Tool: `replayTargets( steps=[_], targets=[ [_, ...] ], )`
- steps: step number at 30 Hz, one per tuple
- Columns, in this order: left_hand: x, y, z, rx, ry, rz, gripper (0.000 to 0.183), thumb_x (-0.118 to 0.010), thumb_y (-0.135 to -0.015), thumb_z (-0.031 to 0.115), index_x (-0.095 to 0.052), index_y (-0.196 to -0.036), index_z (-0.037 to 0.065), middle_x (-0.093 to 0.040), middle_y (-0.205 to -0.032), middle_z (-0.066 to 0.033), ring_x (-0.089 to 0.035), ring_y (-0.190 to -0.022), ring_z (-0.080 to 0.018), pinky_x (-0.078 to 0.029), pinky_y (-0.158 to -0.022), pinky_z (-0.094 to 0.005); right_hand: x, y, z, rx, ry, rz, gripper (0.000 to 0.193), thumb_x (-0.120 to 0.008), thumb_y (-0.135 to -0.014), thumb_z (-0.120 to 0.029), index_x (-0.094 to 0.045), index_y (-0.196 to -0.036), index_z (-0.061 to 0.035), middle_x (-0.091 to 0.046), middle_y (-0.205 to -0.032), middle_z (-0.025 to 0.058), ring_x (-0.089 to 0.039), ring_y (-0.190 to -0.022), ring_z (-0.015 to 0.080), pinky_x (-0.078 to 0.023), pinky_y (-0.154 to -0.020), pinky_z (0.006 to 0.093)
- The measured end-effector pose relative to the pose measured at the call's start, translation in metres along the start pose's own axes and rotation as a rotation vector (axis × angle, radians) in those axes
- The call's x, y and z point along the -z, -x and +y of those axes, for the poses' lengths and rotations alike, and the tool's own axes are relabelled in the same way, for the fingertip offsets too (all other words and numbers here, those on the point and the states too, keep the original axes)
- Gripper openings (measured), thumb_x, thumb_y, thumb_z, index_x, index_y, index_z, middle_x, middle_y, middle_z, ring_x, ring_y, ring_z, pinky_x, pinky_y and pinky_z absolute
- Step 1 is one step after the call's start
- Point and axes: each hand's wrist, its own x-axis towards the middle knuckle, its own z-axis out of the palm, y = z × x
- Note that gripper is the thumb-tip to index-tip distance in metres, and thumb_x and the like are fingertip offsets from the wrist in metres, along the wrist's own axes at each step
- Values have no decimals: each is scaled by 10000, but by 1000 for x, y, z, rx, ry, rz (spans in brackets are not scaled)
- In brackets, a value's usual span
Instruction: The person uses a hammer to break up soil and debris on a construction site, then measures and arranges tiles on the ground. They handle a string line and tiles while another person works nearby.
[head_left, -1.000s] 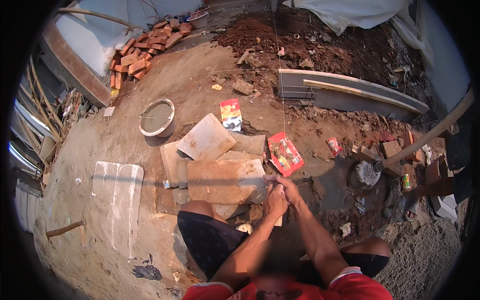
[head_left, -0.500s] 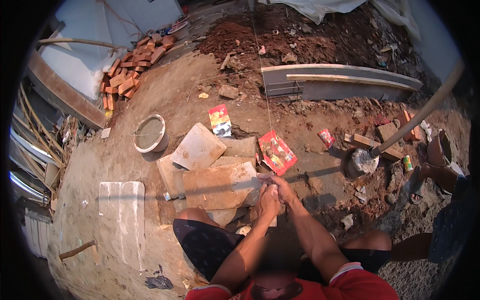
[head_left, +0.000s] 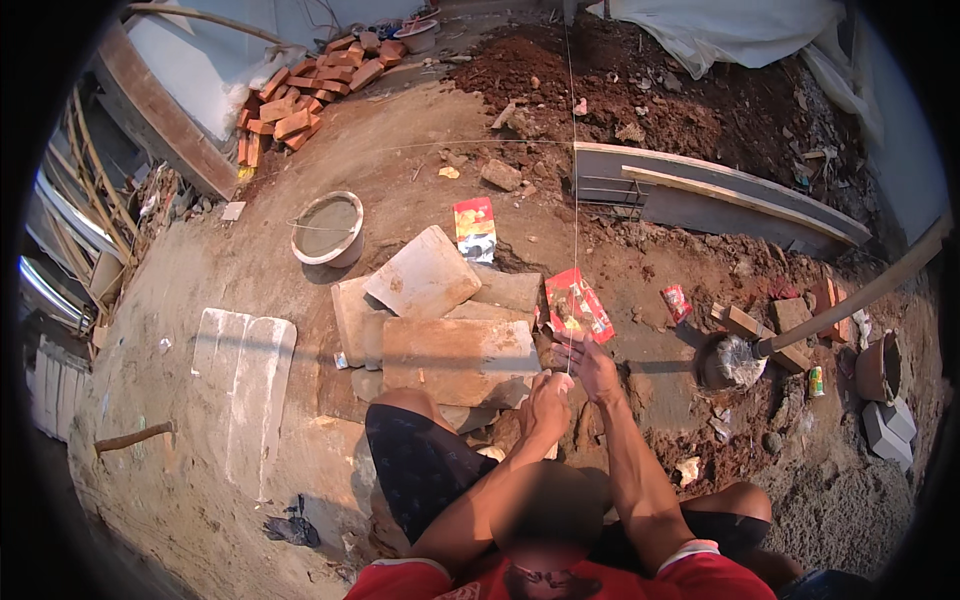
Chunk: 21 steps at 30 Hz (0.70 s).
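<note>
A thin pale string [head_left: 576,230] stretches toward me from the far side of the ground. Its near end runs into my left hand [head_left: 546,408], whose fingers are closed around it. My right hand [head_left: 595,374] is just right of the string, its fingers spread out; whether a fingertip touches the string I cannot tell. Left of both hands lies a stack of flat stone slabs, with a large dusty slab [head_left: 460,360] on top nearest me. A red printed packet [head_left: 580,306] lies just beyond my right hand.
A bucket of grey mix [head_left: 328,230] stands beyond the slabs. Red bricks [head_left: 300,100] are piled at far left. A long board form [head_left: 720,190] crosses the far right. A wooden pole [head_left: 850,295] leans out of a plastic-covered container [head_left: 735,360]. Grey blocks [head_left: 888,432] sit at right.
My right hand has come away from my left, and its fingers have spread. My left hand stays closed. The view has shifted; another person's leg and sandal at right have left the picture.
</note>
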Motion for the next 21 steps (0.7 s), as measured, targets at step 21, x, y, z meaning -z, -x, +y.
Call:
replayTargets(
  steps=[21],
  targets=[
    [1,-2,19,61,52,-52,157,-520,-988,140,-656,-1063,123,-660,-1049,-158,-630,-1013,-395,-489,-839,-490,6,3,6,11,5,72,521,-489,-1060,-379,-559,-1337,57,-623,-1333,175,-630,-1125,250,-495,-997,392]
  ],
)
